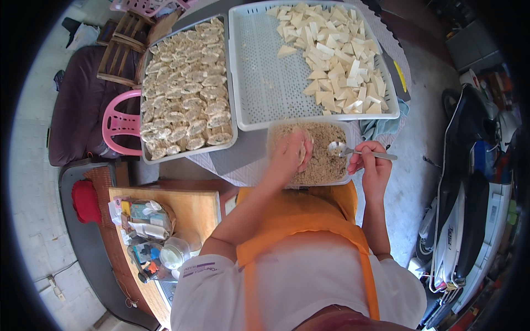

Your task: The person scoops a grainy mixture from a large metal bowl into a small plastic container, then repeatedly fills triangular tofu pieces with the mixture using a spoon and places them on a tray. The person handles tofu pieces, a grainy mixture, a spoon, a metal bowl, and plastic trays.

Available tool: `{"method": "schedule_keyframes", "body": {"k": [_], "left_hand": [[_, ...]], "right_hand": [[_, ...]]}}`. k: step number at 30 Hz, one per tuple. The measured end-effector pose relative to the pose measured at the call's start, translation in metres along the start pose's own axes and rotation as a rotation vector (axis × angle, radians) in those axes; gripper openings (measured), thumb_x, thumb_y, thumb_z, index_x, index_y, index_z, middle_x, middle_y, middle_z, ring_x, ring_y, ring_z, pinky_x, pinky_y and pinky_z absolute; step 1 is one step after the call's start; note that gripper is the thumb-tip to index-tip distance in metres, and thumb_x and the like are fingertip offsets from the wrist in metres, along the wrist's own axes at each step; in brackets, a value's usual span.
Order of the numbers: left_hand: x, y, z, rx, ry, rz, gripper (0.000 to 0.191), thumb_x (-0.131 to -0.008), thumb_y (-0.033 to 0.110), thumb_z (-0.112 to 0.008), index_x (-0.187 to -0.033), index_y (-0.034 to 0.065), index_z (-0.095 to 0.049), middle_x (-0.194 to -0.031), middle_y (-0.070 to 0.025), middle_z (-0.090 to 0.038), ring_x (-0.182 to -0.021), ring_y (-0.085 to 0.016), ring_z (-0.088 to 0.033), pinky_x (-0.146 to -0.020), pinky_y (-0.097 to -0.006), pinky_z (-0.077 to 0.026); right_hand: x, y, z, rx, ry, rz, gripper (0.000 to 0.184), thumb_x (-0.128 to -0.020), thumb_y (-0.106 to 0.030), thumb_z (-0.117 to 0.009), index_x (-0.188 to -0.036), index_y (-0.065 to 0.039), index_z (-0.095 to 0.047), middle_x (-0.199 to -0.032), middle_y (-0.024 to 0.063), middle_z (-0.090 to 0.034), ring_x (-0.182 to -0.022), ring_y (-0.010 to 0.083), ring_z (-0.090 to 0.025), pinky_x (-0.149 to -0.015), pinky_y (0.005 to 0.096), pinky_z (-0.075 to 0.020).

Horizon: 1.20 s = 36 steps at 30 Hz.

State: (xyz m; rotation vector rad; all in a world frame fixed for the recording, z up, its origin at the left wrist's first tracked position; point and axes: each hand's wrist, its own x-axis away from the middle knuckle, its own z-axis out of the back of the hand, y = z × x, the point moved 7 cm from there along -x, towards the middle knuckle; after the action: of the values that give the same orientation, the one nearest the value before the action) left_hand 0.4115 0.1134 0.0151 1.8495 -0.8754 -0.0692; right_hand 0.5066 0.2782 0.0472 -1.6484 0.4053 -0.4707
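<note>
My left hand (295,153) is cupped over a plastic tub (350,165) of crumbly tan filling (323,167), and a pale piece, partly hidden and blurred, lies in its fingers. A metal spoon (381,155) is pinched in my right hand (371,161), its bowl over the tub's right part. Beyond the tub, a white perforated tray (265,70) bears many pale triangular tofu-like pieces (343,58), heaped on its right side. Another tray (233,124) at the left is filled with rows of stuffed pieces (186,91).
Under the trays is a cloth-covered table (232,161). A pink plastic chair (120,122) and a dark padded seat (80,103) stand left. Nearer me is a wooden table (203,207) with a basket (169,219) and jars. A blue-green cloth (383,124) lies by the tray; a motorcycle (459,194) stands right.
</note>
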Motion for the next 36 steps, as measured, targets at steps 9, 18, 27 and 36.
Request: {"method": "schedule_keyframes", "body": {"k": [9,18,27,36], "left_hand": [[0.0,0.011,-0.003,-0.489,0.001,-0.332,0.025,-0.091,0.019,-0.043,-0.069,0.007,-0.047,-0.06,0.0011,-0.043,-0.05,-0.009,-0.04,-0.044,-0.0244,-0.033],[0.012,-0.005,0.006,0.095,0.126,0.014,0.033,-0.095,0.025,-0.044,-0.068,0.0062,-0.046,-0.05,0.0009,-0.04,-0.04,-0.007,-0.035,-0.035,-0.0217,-0.027],[0.001,-0.015,0.013,0.166,-0.099,0.037,0.043,-0.097,0.041,-0.027,-0.075,0.0102,-0.047,-0.062,-0.0009,-0.044,-0.048,-0.011,-0.04,-0.039,-0.0243,-0.029],[-0.001,-0.012,0.01,0.271,0.066,0.036,0.047,-0.095,0.046,-0.033,-0.064,0.012,-0.04,-0.051,-0.0005,-0.037,-0.038,-0.011,-0.03,-0.034,-0.0235,-0.02]], "right_hand": [[0.004,0.002,-0.003,-0.029,-0.015,0.014,0.014,-0.093,-0.01,-0.045,-0.09,0.0,-0.054,-0.065,0.0056,-0.057,-0.05,0.0107,-0.055,-0.045,0.0214,-0.0451],[0.007,-0.002,-0.008,-0.017,-0.035,0.046,0.015,-0.093,-0.01,-0.044,-0.088,-0.001,-0.054,-0.063,0.0053,-0.056,-0.049,0.0106,-0.054,-0.045,0.0213,-0.0443],[0.01,-0.004,-0.004,0.013,-0.006,0.053,0.013,-0.092,-0.009,-0.046,-0.089,0.0,-0.055,-0.063,0.0057,-0.057,-0.05,0.0104,-0.053,-0.046,0.0216,-0.0437],[0.01,-0.004,-0.007,-0.017,-0.009,0.004,0.013,-0.091,-0.008,-0.046,-0.089,0.001,-0.056,-0.065,0.0061,-0.058,-0.052,0.0105,-0.055,-0.047,0.0217,-0.0448]]}}
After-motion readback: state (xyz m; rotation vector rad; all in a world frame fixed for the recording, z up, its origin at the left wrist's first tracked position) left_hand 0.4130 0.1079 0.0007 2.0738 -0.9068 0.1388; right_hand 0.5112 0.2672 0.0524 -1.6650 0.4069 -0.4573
